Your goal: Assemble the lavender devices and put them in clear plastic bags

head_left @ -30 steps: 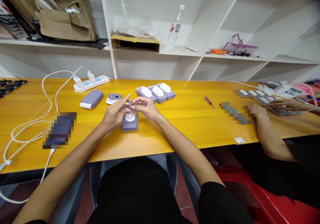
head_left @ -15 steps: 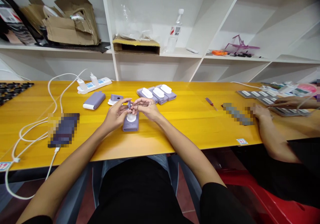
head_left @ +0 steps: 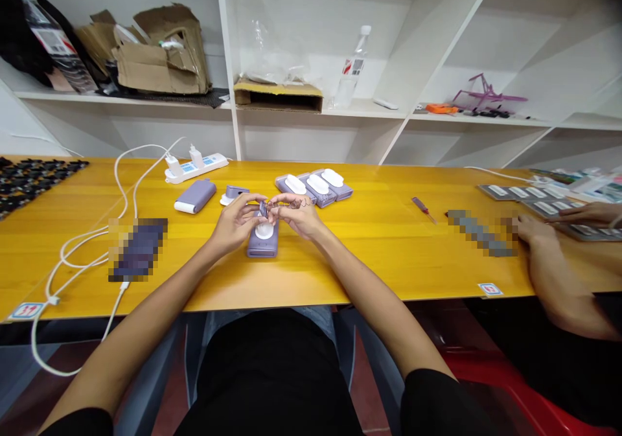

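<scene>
White shelving [head_left: 311, 128] runs along the back of a glossy yellow table [head_left: 359, 254], and I sit at its near edge; clock directions here are taken from the purple unit [head_left: 262, 251] that lies right in front of me, with twelve pointing towards the shelves; on it is a round white piece [head_left: 265, 230], just below my fingertips; my left hand [head_left: 235, 226] is narrow, thumb and fingers pinching a small purple part [head_left: 263, 208] above that unit; my right hand [head_left: 297, 217] meets it from three o'clock, fingers drawn close together, though I cannot tell exactly what they grip; a thin coiled wire [head_left: 306, 201] runs across the back of those fingers; at eleven o'clock, near my left hand, a purple piece on a white base [head_left: 235, 193] stands; at ten lies a purple case with a white end [head_left: 195, 196], at nine a blurred phone [head_left: 140, 249]; between one and two sit three purple units with white oval tops [head_left: 318, 185]; a screwdriver [head_left: 424, 209] lies between two and three, and a co-worker's hand [head_left: 537, 234] rests farther off at three.
</scene>
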`<state>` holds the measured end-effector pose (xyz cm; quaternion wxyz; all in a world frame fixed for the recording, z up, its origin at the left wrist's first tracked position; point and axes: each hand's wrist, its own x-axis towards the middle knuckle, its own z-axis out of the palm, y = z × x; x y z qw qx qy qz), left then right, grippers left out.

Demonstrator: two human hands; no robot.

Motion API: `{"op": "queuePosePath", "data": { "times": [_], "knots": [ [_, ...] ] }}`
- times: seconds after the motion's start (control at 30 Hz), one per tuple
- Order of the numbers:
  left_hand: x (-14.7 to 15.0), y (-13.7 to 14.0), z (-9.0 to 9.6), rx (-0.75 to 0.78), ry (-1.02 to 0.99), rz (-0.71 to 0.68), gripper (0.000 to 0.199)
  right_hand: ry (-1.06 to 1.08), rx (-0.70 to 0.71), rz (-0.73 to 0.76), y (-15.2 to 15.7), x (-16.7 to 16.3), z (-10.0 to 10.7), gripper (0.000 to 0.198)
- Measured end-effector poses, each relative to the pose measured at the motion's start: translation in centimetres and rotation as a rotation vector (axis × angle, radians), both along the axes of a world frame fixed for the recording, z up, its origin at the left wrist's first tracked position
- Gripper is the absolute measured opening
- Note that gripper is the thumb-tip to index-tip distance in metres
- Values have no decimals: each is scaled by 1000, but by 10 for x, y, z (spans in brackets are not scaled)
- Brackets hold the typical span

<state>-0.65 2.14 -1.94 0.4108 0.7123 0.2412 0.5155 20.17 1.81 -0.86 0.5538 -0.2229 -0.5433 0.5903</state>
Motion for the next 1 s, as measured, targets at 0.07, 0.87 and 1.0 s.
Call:
{"op": "queuePosePath", "data": {
  "times": [0.07, 0.87, 1.0],
  "knots": [
    [0, 0, 1, 6, 1, 1, 43, -5, -8, -3, -1, 0, 0, 38],
    [-5, 2, -2, 128, 61, 34, 43, -75, 47, -91, 2, 6, -3, 34],
    [-3, -1, 0, 125, 58, 27, 41, -36, 95, -87, 0, 6, 2, 32]
  ]
}}
